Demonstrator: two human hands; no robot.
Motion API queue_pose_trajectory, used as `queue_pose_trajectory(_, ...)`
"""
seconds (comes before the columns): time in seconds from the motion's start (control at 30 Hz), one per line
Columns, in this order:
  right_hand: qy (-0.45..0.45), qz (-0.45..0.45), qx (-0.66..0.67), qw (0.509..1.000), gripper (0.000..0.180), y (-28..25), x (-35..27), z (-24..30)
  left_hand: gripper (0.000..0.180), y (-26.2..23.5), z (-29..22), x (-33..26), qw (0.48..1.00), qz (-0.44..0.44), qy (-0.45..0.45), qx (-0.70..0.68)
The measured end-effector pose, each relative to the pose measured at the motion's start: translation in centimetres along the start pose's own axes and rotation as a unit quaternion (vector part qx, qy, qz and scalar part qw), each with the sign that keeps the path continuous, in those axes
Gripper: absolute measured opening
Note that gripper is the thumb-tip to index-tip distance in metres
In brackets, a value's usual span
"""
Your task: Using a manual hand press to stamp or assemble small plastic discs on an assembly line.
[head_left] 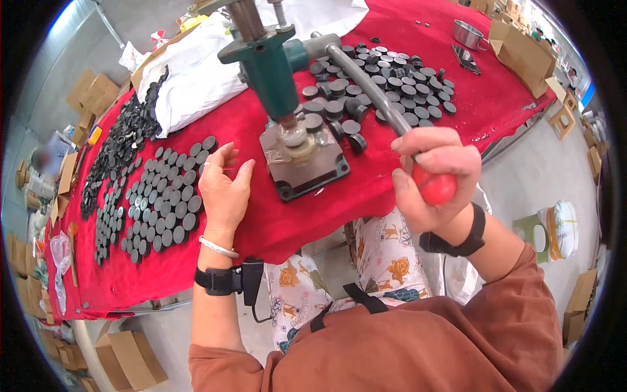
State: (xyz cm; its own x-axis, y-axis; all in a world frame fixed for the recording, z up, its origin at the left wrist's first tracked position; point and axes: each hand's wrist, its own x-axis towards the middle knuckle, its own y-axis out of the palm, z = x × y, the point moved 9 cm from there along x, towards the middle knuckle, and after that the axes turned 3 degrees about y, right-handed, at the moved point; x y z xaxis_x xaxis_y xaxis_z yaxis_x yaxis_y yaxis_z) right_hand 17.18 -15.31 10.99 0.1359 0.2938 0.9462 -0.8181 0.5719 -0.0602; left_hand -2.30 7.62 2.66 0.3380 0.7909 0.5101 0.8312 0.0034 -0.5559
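A green hand press (269, 81) stands on the red cloth, its ram down over a pale round fixture (297, 142) on the dark square base plate (310, 173). My right hand (436, 160) is wrapped round the red ball knob (436, 188) at the end of the press's steel lever (372, 88). Left of the base, my left hand (225, 186) hovers by the cloth, thumb apart from the fingers and no object visible in it. Beside it lie many flat dark round discs (163, 202). Thicker black round caps (405, 88) are heaped behind and right of the press.
Small black parts (127, 137) form a pile at the left, next to a white sheet (196, 91). At the far right of the red-covered table (294, 228) are a metal pot (467, 34), a phone (466, 60) and a cardboard box (522, 55). More boxes (130, 359) stand on the floor.
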Motion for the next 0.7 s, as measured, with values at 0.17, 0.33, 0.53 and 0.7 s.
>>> queue_pose_trajectory(0.17, -0.054, 0.099, -0.097, 0.989, 0.031, 0.5, 5.8, 2.5, 0.032, -1.1, 0.2, -2.1, 0.99, -0.003, 0.112, 0.089)
queue_pose_trajectory(0.33, -0.114, 0.256, -0.464, 0.84, 0.021, 2.7, 13.4, 2.1, 0.031, -4.5, 3.5, -1.1, 0.947, -0.036, 0.036, 0.318)
queue_pose_trajectory(0.53, 0.058, 0.137, -0.041, 0.988, 0.011, 3.2, 16.3, -0.3, 0.033, -2.3, 5.5, 1.8, 0.901, 0.079, 0.013, 0.427)
queue_pose_trajectory(0.7, -0.038, 0.019, -0.078, 0.996, 0.023, 2.5, 16.4, 0.4, 0.029, -1.0, 3.8, 1.7, 0.945, 0.113, 0.004, 0.307)
